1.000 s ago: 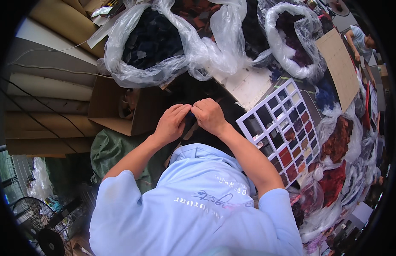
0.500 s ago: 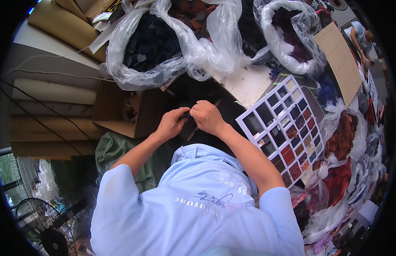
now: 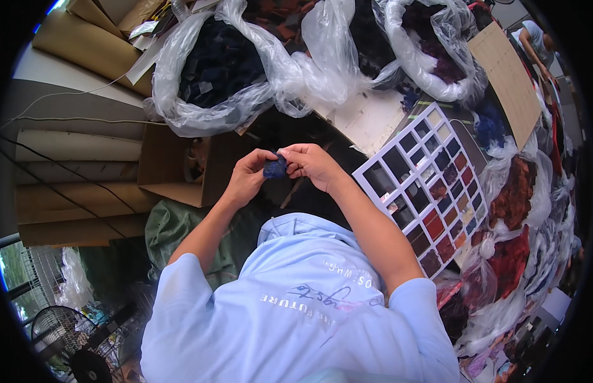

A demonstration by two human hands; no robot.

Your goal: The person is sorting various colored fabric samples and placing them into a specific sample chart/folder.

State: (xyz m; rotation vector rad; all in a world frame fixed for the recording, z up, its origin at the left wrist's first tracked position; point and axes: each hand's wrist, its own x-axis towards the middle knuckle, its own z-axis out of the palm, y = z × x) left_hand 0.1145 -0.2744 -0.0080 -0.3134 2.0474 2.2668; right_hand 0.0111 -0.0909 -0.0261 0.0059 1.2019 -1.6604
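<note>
A small dark blue scrap, fabric-like or furry, is held up in front of my chest. My left hand pinches its upper left edge between thumb and fingers. The fingers of my right hand close on its upper right corner, where a tiny pale bit shows at the fingertips. To the right of my right forearm leans a white grid frame, its compartments filled with dark, red, brown and blue pieces. Behind my hands lies a dark hollow whose contents I cannot make out.
Plastic-lined openings hold dark blue scraps, red-brown scraps and purple scraps. A cardboard box and long rolls lie left. Plastic bags crowd the right, a fan stands lower left, another person works far right.
The blue scrap, mostly hidden between my fingers before, now shows clearly. My hands have turned slightly, and the left has shifted a little left and down.
</note>
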